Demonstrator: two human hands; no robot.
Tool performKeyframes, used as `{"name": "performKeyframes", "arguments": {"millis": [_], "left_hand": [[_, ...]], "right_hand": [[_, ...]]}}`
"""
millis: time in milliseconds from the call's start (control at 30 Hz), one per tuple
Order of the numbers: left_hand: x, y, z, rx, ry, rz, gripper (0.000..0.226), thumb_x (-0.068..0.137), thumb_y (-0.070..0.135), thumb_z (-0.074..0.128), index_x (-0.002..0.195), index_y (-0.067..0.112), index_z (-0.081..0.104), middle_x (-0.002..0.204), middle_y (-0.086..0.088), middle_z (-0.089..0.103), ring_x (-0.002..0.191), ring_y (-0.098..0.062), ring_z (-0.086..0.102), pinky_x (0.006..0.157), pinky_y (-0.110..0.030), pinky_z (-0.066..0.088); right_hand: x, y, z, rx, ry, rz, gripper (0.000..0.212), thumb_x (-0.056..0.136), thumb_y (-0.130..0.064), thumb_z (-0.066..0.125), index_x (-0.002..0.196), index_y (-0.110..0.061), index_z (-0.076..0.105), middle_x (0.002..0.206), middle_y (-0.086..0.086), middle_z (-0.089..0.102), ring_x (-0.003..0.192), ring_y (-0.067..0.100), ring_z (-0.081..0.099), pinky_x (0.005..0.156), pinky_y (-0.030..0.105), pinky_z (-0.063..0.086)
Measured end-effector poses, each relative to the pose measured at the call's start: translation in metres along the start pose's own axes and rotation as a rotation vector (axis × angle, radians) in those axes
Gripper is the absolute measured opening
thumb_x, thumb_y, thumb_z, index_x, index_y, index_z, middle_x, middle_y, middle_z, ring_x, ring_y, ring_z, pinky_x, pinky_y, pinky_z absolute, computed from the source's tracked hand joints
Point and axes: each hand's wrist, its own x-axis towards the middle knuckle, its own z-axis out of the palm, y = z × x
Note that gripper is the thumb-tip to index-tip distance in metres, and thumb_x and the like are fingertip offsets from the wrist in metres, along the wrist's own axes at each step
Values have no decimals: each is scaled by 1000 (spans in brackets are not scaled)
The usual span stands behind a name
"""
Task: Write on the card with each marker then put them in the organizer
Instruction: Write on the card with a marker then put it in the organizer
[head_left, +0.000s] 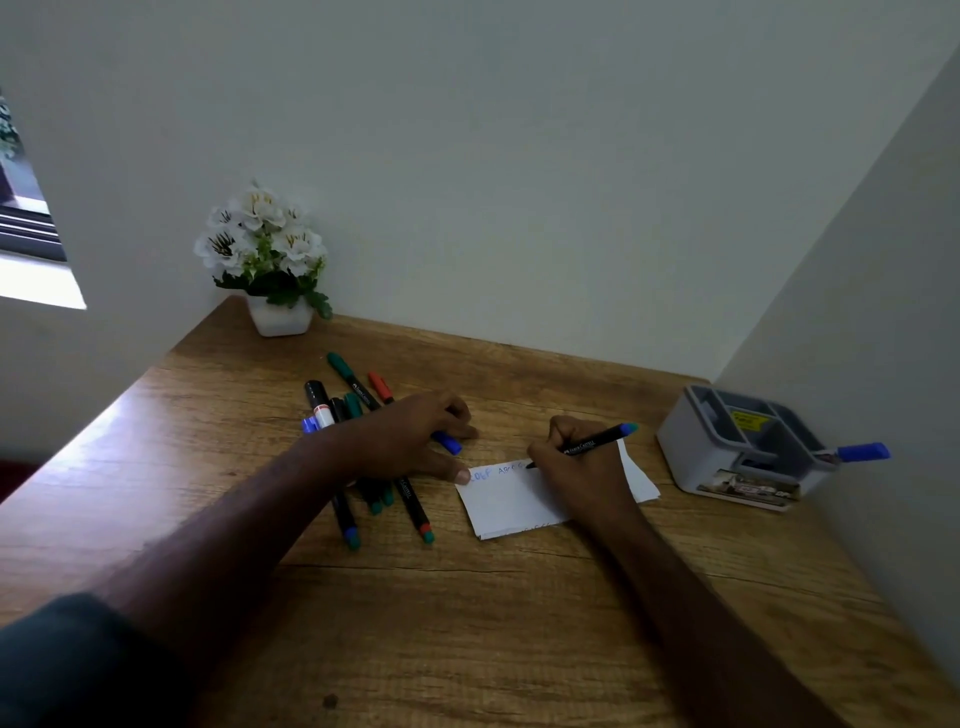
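A white card (511, 501) lies on the wooden desk (467, 597) with blue letters along its top edge. My right hand (576, 467) grips a black marker (597, 441) with a blue end, its tip touching the card. My left hand (410, 436) rests flat over a pile of markers (384, 499), its thumb pressing the card's top left corner. A blue cap (448, 442) shows under its fingers. The grey organizer (737, 449) stands at the right with one blue marker (862, 451) sticking out of it.
A white pot of white flowers (267, 260) stands at the desk's back left corner. Walls close the desk at the back and right. More white paper (641, 480) lies under the card toward the organizer.
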Motion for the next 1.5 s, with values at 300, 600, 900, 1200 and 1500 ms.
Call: {"name": "performKeyframes", "arguments": {"millis": [300,600,900,1200,1500], "left_hand": [[0,0,0,-6,0,1,65,83,46,68,141,23,47,146,10,33,129,-6,35,103,-24,35],[-1,-1,0,-3,11,23,63,83,46,68,139,22,49,143,12,36,127,-5,36,104,-25,36],[-12,-12,-18,203,234,38,30,90,29,64,117,18,68,123,6,56,111,-8,51,92,-27,43],[-5,-9,-10,348,208,-5,26,91,37,58,116,31,66,119,8,54,117,-13,43,97,-39,34],[-4,-8,-2,82,315,84,17,89,45,53,104,42,59,105,26,53,110,-4,45,100,-50,37]], "right_hand": [[0,0,-1,3,12,20,27,83,-9,66,60,-15,53,58,-7,56,56,-2,52,53,12,43],[-1,-1,-6,53,66,-12,22,83,-4,64,64,-3,54,61,2,56,61,5,56,58,20,47],[-2,-4,-10,-37,49,-198,15,83,-6,70,69,-9,65,70,-8,64,71,4,62,61,12,47],[-7,-14,-11,8,11,-202,11,84,-1,68,78,-10,72,80,-2,70,77,8,66,67,17,53],[-9,-17,-17,182,-2,-174,9,84,-4,69,75,-6,72,75,4,71,77,19,68,72,27,56]]}}
